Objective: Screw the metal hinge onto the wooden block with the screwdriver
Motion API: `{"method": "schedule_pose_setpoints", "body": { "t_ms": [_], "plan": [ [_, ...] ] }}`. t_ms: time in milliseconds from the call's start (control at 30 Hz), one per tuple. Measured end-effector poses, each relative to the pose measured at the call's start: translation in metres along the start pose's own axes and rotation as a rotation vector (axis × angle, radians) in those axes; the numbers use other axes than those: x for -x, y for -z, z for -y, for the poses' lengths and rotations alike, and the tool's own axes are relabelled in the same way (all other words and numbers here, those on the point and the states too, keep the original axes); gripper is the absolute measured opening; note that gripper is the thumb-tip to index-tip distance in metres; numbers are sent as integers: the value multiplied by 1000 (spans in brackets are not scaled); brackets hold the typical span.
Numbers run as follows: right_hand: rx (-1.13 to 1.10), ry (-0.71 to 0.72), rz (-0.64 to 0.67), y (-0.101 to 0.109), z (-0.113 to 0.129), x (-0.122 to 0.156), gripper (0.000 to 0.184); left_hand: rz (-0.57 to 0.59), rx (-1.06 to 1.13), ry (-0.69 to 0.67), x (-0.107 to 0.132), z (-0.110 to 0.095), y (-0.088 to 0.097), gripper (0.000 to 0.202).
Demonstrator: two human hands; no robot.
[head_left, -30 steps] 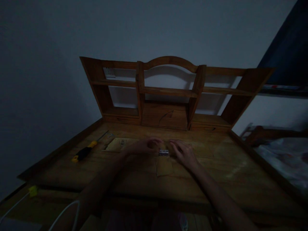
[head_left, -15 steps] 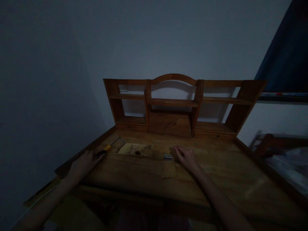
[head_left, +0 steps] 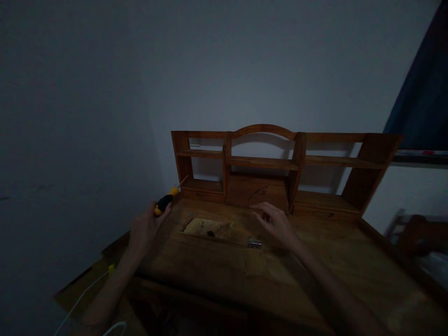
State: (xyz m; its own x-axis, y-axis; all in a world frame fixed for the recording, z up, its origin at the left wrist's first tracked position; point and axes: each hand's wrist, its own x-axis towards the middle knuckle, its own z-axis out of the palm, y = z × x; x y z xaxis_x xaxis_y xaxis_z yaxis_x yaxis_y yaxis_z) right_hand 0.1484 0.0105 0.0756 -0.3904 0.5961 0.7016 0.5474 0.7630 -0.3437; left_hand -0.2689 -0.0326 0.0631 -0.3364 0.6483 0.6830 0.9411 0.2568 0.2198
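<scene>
My left hand (head_left: 143, 231) is wrapped round the handle of a yellow and black screwdriver (head_left: 166, 202), raised above the left side of the wooden desk (head_left: 196, 261). Its thin shaft points up and to the right. My right hand (head_left: 276, 224) hovers over the desk with its fingers bent and pressed together; anything small between them is too dark to make out. Below and left of that hand lies a small metal hinge (head_left: 254, 243) on the desktop. A pale, damaged patch (head_left: 208, 227) with a dark hole marks the surface between my hands.
A wooden shelf unit (head_left: 261, 162) with several compartments stands along the back of the desk, against a bare wall (head_left: 245, 70). A white cable (head_left: 82, 295) hangs at the lower left. A dark curtain (head_left: 420, 107) is at the right.
My left hand has lifted the screwdriver off the desktop, tip now pointing higher. My right hand has risen away from beside the hinge. The view has tilted slightly upward.
</scene>
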Motion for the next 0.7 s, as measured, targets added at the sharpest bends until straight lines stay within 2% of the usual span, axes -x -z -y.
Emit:
{"method": "schedule_pose_setpoints", "body": {
  "t_ms": [67, 167, 233, 300, 367, 500, 600, 700],
  "plan": [
    [-73, 62, 34, 9, 19, -26, 34, -29, 10, -126, -2, -42, 18, 51],
    [-85, 124, 62, 21, 40, -54, 53, -25, 30, -269, 8, -104, 30, 50],
    [-44, 147, 69, 28, 44, -64, 63, 50, 66, -327, 21, -136, 30, 46],
    [1, 130, 119, 33, 41, -67, 71, 145, 88, -313, 37, -157, 26, 45],
    [34, 108, 205, 34, 32, -66, 71, 222, 123, -300, 53, -168, 18, 44],
    [81, 108, 401, 21, 20, -60, 54, 355, 253, -294, 75, -176, -3, 40],
    [137, 106, 496, 4, 23, -54, 37, 393, 293, -272, 84, -182, -14, 37],
    [200, 85, 544, -6, 31, -48, 25, 418, 299, -254, 92, -188, -17, 40]
  ]
}}
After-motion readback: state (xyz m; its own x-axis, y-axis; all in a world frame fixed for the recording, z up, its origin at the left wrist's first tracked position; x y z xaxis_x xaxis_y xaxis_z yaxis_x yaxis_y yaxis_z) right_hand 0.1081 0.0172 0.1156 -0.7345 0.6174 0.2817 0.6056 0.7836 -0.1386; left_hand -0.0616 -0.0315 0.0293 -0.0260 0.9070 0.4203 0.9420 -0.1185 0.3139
